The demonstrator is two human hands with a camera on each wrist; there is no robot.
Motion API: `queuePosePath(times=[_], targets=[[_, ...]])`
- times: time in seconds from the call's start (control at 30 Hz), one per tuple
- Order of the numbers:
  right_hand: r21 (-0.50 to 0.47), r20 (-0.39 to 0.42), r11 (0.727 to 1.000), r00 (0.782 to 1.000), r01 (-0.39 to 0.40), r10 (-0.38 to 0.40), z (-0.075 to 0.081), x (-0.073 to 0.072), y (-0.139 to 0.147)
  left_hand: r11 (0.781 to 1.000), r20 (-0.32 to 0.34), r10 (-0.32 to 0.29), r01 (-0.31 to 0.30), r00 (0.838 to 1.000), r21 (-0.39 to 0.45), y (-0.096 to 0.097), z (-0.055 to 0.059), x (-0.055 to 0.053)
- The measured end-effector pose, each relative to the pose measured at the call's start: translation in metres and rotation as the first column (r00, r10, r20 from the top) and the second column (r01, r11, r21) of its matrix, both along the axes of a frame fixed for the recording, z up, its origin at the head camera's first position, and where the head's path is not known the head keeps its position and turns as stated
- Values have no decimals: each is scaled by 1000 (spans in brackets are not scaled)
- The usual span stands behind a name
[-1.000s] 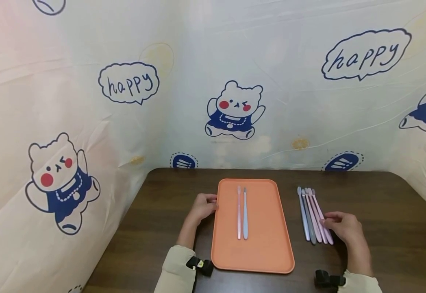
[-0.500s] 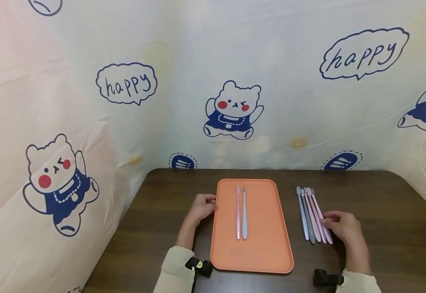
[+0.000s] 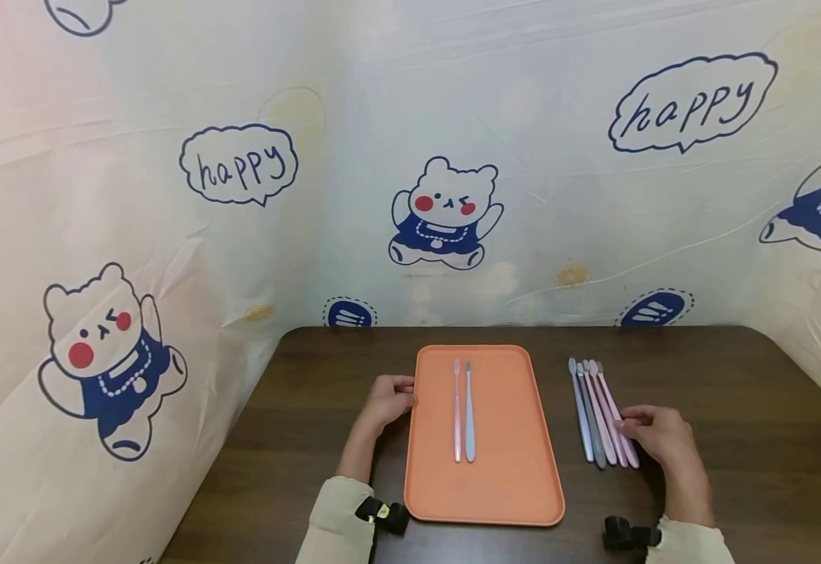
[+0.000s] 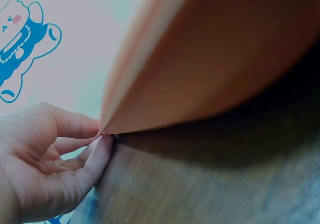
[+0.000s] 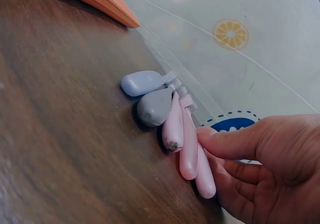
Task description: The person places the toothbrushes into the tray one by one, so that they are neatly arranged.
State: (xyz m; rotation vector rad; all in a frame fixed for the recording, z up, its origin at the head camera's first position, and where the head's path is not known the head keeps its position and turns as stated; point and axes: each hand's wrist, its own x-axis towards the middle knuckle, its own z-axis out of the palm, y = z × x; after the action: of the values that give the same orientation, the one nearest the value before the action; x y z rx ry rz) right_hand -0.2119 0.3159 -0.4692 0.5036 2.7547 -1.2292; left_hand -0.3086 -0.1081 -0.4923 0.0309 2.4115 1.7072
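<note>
My left hand [image 3: 388,401] pinches the left rim of an orange tray [image 3: 509,489]. The left wrist view shows thumb and forefinger meeting on the tray's edge [image 4: 165,89]. On the tray lie a pink toothbrush [image 3: 457,427] and a light blue toothbrush [image 3: 470,442], side by side, heads away from me. Right of the tray, several toothbrushes rest in a close row: a light blue one [image 5: 142,83], a grey one [image 5: 152,109] and pink ones. At the row's right end, my right hand [image 3: 664,435] pinches the outermost pink toothbrush [image 5: 205,179] by its handle, fingertips partly hidden behind it.
Everything stands on a dark wooden table [image 3: 298,454]. A pale curtain [image 3: 354,196] printed with bears and the word "happy" hangs behind the table's far edge and along its sides. Black camera straps [image 3: 382,513] circle both wrists over light sleeves.
The head view has shifted slightly, so the scene sits a little further left. Both hands, the tray and the toothbrushes stay in the same places.
</note>
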Motion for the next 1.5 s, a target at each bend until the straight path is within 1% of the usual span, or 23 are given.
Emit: queuePosePath(times=[0.2,0.3,0.43,0.63,0.77,0.9,1.0,1.17,1.37,1.5], targets=[[0,-5,1000,1000,20,-20,0,0,-1,1000,7,13,-13,1000,3,0,-1,-1],[13,-2,1000,1000,12,-12,0,0,-1,1000,2,9,-9,1000,-2,0,-2,-1],[36,19,999,1000,-10,10,1,0,0,1000,-4,3,-3,1000,-5,0,-2,0],[65,50,996,997,-68,65,6,-3,-1,1000,-10,4,-4,1000,-5,0,-1,2],[74,53,993,994,-95,92,8,-4,-1,1000,-12,5,-5,1000,-9,-1,-1,2],[108,47,987,993,-116,111,8,-5,-2,1000,-9,5,-5,1000,-12,-1,-2,2],[126,63,985,992,-117,110,9,-6,-5,1000,-4,9,-9,1000,-13,-2,-3,2],[135,90,985,991,-107,95,11,-7,-9,1000,-15,3,-3,1000,-9,-1,-3,2],[137,74,985,992,-107,97,12,-7,-11,1000,-29,2,-2,1000,-9,-1,2,3],[126,67,986,993,-109,101,10,-5,-12,1000,-23,-2,2,1000,-9,-1,0,2]])
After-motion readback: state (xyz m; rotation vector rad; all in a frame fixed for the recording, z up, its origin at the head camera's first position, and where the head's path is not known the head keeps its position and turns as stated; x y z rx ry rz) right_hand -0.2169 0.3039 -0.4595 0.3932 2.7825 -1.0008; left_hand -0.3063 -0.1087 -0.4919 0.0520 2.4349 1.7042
